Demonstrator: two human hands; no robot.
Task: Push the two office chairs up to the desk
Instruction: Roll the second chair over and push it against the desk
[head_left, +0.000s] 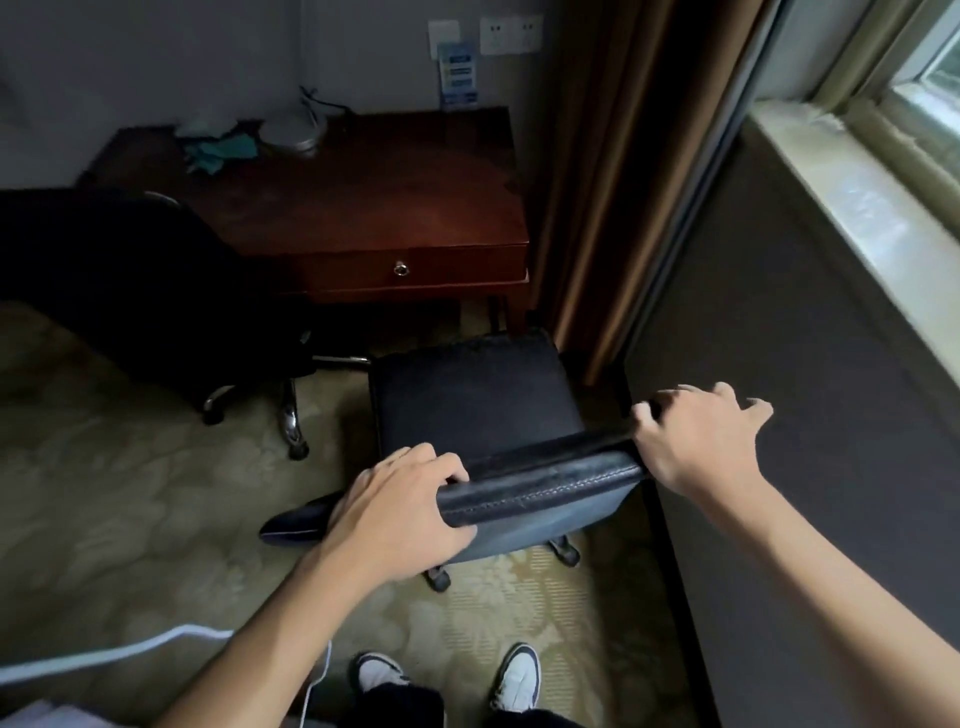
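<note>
Both hands gripped the backrest top of the near chair (483, 405): left hand (400, 514) curled over one end, right hand (696, 441) more loosely on the other. Its square dark seat faced the glossy wooden tabletop (374, 197) straight ahead, just short of it. The second chair (130, 280), black on chromed legs, stood left, beside the tabletop's edge.

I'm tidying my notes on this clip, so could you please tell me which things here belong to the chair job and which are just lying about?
Part of the job:
- near chair, its backrest gripped by the left hand and right hand
- second chair, further left
- desk

Just lying about:
- teal cloth on the desk
- grey round object beside it
- white cable on the floor
- curtain
</note>
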